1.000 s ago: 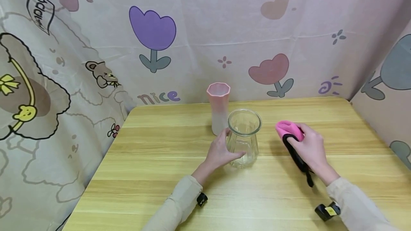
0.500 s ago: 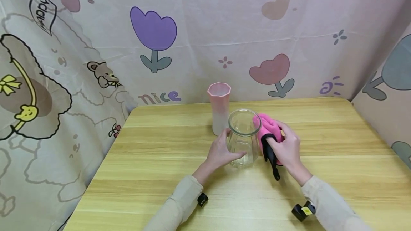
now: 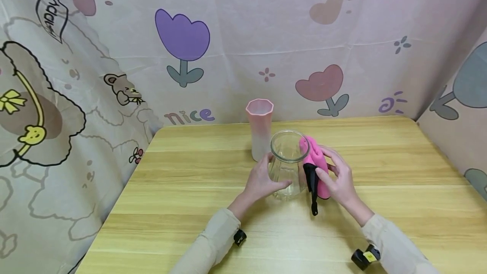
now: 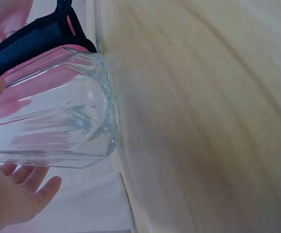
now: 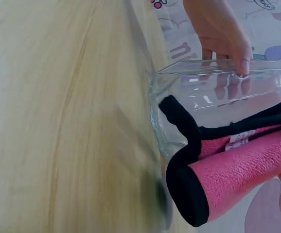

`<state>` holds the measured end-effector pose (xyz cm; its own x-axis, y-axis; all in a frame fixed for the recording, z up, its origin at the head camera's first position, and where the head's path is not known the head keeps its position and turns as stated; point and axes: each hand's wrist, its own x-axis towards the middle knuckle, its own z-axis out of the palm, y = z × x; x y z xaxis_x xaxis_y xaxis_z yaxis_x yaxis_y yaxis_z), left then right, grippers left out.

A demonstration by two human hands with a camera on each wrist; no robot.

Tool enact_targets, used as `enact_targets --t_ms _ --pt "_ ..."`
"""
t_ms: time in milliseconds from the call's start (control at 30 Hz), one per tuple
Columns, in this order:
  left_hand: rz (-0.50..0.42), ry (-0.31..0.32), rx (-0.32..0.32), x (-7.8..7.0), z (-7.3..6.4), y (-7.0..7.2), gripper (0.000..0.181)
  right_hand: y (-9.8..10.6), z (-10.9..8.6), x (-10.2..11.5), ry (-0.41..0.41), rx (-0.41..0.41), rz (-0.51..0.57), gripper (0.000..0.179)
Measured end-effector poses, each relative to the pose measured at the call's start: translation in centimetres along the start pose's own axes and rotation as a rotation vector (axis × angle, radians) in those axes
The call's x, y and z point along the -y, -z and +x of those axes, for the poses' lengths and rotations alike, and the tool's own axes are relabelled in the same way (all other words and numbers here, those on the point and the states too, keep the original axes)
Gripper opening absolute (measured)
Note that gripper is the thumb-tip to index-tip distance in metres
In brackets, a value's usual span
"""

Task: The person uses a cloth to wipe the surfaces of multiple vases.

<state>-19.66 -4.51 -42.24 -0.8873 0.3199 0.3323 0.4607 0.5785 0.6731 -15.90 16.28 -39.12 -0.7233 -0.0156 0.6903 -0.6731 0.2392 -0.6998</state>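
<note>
A clear faceted glass vase [image 3: 296, 170] with a wide round rim stands upright on the table. Curled round its left side, my left hand [image 3: 262, 179] grips it, the thumb across the front in the head view. My right hand [image 3: 342, 181] holds a folded pink cloth [image 3: 317, 155] against the vase's right side. Black edging [image 5: 186, 194] and a loop run along this cloth, and a small white label [image 5: 240, 138] shows in its fold. Through the glass in the left wrist view, the vase [image 4: 58, 116] lets the pink show.
A pink-to-white vase [image 3: 260, 128] with an angular rim stands just behind the glass vase, to its left. The wooden table [image 3: 182, 181] reaches back to a printed curtain [image 3: 236, 33], with more curtain at both sides.
My right hand has carried the pink cloth leftward from the table's right to the glass vase. Since half a second ago the cloth has turned a little. My left hand stays on the vase.
</note>
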Motion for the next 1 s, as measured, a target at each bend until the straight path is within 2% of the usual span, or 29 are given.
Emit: enact_targets --t_ms 67,200,300,367,500,633,900,1000 --pt "-0.004 -0.001 0.002 0.0 0.0 0.0 0.080 0.2 -0.1 -0.9 0.031 0.002 0.058 0.039" --pt "-0.006 0.006 0.004 -0.1 -0.1 0.0 0.081 0.5 -0.2 -2.5 0.082 -0.008 0.072 0.036" --pt "-0.010 0.016 0.008 -0.1 -0.1 0.1 0.081 0.5 -0.2 -2.7 0.062 -0.008 0.109 0.033" --pt "-0.009 0.022 0.010 -0.1 -0.1 0.1 0.082 0.5 -0.2 -2.6 0.027 -0.008 0.164 0.033" --pt "-0.014 0.025 0.008 -0.1 -0.1 0.1 0.082 0.4 0.0 -2.3 -0.071 -0.017 0.237 0.043" --pt "-0.016 0.035 0.010 -0.1 0.0 0.0 0.083 0.6 0.2 -2.2 -0.179 0.004 0.219 0.048" --pt "-0.010 0.051 0.024 -0.2 -0.1 0.1 0.084 1.1 0.6 -2.8 -0.268 0.136 0.207 0.054" --pt "-0.019 0.048 0.026 -0.2 0.0 0.1 0.083 1.3 0.7 -3.0 -0.313 0.174 0.167 0.057"
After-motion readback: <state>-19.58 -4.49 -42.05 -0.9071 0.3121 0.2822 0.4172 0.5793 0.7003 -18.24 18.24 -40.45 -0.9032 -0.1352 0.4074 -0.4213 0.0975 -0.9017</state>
